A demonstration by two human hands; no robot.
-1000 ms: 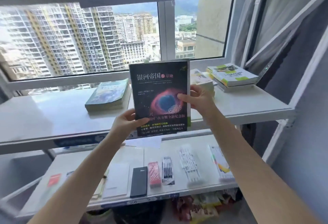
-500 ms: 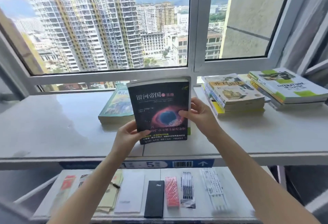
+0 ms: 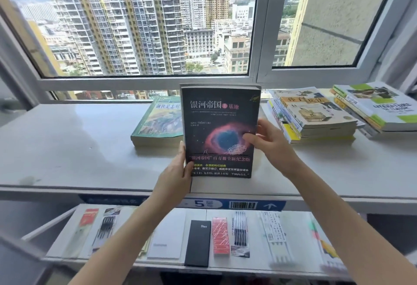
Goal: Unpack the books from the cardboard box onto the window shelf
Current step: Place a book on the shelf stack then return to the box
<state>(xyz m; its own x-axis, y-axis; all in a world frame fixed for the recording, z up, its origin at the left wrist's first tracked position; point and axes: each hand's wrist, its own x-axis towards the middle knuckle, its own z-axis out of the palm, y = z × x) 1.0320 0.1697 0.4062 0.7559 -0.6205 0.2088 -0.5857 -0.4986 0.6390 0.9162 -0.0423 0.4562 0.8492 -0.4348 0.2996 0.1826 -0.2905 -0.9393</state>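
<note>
Two grips on the black book (image 3: 220, 131): left grip (image 3: 174, 172) curled round its lower left edge, right grip (image 3: 270, 142) pinching the right edge, thumb on the cover. Held upright near the front edge of the window shelf (image 3: 67, 149); cannot tell if touching. Could tip forward off that edge if let go standing. Green book (image 3: 158, 122) lying just behind, stacked books (image 3: 316, 117) to the right, bare gap between. No cardboard box in view.
</note>
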